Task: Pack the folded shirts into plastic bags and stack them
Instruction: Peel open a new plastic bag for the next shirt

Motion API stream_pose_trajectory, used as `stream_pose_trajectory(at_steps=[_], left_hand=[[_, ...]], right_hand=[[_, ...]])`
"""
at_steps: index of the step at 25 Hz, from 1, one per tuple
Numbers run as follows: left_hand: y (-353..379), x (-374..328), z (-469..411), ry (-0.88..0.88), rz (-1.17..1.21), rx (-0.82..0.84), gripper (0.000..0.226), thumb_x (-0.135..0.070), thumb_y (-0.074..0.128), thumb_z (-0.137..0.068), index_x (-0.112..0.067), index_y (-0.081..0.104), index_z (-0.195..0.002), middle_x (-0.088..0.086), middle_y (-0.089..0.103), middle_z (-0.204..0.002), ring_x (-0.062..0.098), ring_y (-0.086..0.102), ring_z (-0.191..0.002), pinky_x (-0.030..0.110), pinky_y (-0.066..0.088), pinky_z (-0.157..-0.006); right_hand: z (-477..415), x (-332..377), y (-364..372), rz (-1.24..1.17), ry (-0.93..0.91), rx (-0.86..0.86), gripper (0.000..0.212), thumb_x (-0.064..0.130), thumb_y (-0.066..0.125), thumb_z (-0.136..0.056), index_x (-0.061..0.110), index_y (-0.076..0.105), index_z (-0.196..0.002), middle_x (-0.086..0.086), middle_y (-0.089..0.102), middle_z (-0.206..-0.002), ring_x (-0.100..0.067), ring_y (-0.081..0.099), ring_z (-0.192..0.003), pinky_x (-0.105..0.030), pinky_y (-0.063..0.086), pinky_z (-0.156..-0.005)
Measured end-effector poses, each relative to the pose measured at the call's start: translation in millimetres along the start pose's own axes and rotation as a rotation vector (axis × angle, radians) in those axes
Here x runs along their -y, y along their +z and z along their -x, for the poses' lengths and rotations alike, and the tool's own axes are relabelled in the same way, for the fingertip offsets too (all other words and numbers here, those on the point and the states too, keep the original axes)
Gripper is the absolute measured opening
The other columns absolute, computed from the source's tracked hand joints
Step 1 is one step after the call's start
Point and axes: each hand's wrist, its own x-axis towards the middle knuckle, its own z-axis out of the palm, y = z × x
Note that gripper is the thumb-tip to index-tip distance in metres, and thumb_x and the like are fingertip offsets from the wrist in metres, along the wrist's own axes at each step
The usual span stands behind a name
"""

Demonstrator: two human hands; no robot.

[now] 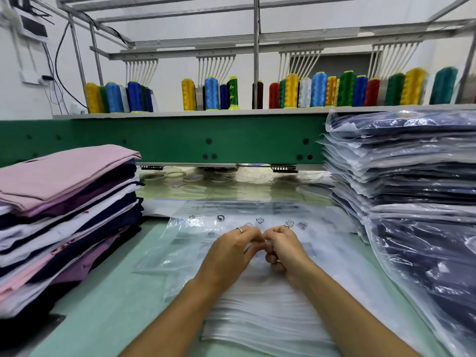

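Left hand (229, 253), right hand (286, 251) curled, fingertips met; plastic bag (185, 243) pinched between them at table (116, 292) centre, long axis near-to-far, printed end pointed to far edge. Folded shirts (69, 202) stacked at left edge, packed bags (412, 176) at right edge.

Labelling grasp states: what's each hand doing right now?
Left hand: fingers pinch the top plastic bag.
Right hand: fingers curled, pinching the same bag.
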Motion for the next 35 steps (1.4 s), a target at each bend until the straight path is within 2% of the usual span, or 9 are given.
stream_pose_trajectory(at_steps=[4,6,9,14,18,25,30,32,35], left_hand=[[-2,1,1,0.000,-0.035,0.043,0.009,-0.031,0.059,-0.101,-0.025,0.055,-0.096,-0.010,0.068,-0.091,0.016,0.063,-0.079,0.041,0.051,-0.066],[-5,2,1,-0.012,-0.045,0.027,0.012,-0.033,0.058,-0.101,-0.025,0.053,-0.094,-0.011,0.066,-0.087,0.015,0.058,-0.074,0.041,0.050,-0.065],[-9,3,3,0.006,-0.066,-0.002,0.012,-0.038,0.057,-0.100,-0.028,0.054,-0.095,-0.014,0.061,-0.092,0.010,0.060,-0.079,0.038,0.051,-0.067],[-9,-1,2,0.095,-0.142,-0.027,0.012,-0.042,0.057,-0.099,-0.030,0.058,-0.098,-0.017,0.058,-0.100,0.005,0.056,-0.082,0.030,0.049,-0.061],[-5,1,2,0.098,-0.086,0.039,0.008,-0.033,0.059,-0.101,-0.028,0.055,-0.096,-0.014,0.057,-0.097,0.009,0.055,-0.082,0.036,0.050,-0.064],[-7,11,-2,-0.024,-0.036,0.131,0.012,-0.020,0.058,-0.101,-0.022,0.050,-0.093,-0.006,0.065,-0.087,0.013,0.060,-0.079,0.037,0.050,-0.071],[-25,33,5,-0.192,-0.093,0.121,0.024,-0.025,0.059,-0.101,-0.031,0.042,-0.086,-0.008,0.061,-0.070,0.004,0.053,-0.060,0.027,0.044,-0.056],[-33,41,9,-0.261,-0.111,0.092,0.019,-0.028,0.061,-0.100,-0.030,0.047,-0.089,-0.008,0.065,-0.073,0.004,0.054,-0.061,0.027,0.047,-0.058],[-46,51,12,-0.364,-0.090,0.049,0.018,-0.024,0.064,-0.099,-0.034,0.052,-0.089,-0.011,0.074,-0.095,0.007,0.067,-0.079,0.037,0.057,-0.070]], right_hand=[[3,0,4,-0.132,-0.014,0.050,0.015,0.003,0.060,-0.095,0.011,0.049,-0.102,-0.005,0.053,-0.061,-0.011,0.038,-0.043,-0.019,0.023,-0.036],[4,1,4,-0.133,0.004,0.016,0.013,0.009,0.062,-0.096,0.011,0.049,-0.099,-0.005,0.052,-0.063,-0.013,0.042,-0.045,-0.020,0.026,-0.037],[7,2,5,-0.076,0.038,0.021,0.014,0.021,0.063,-0.098,0.013,0.051,-0.098,-0.004,0.054,-0.062,-0.014,0.048,-0.044,-0.020,0.027,-0.036],[8,-1,8,-0.210,-0.018,-0.070,0.013,0.006,0.062,-0.091,0.012,0.052,-0.098,-0.010,0.061,-0.071,-0.015,0.051,-0.048,-0.021,0.030,-0.038],[7,-6,9,-0.127,-0.047,-0.055,0.021,0.002,0.060,-0.091,0.014,0.051,-0.106,-0.004,0.054,-0.061,-0.012,0.042,-0.044,-0.023,0.028,-0.038],[3,-4,7,-0.150,-0.050,-0.144,0.018,-0.001,0.053,-0.096,0.015,0.045,-0.096,-0.008,0.048,-0.065,-0.013,0.034,-0.045,-0.022,0.026,-0.039],[-5,-1,-10,-0.172,-0.064,-0.259,0.019,-0.001,0.056,-0.096,0.014,0.045,-0.093,-0.007,0.044,-0.064,-0.014,0.032,-0.044,-0.022,0.025,-0.037],[-8,-1,-20,-0.174,-0.076,-0.313,0.017,0.002,0.058,-0.097,0.014,0.047,-0.093,-0.006,0.045,-0.065,-0.015,0.034,-0.046,-0.023,0.028,-0.038],[-14,-3,-31,-0.150,-0.130,-0.402,0.015,0.007,0.062,-0.098,0.013,0.050,-0.091,-0.009,0.052,-0.074,-0.019,0.039,-0.050,-0.027,0.034,-0.042]])
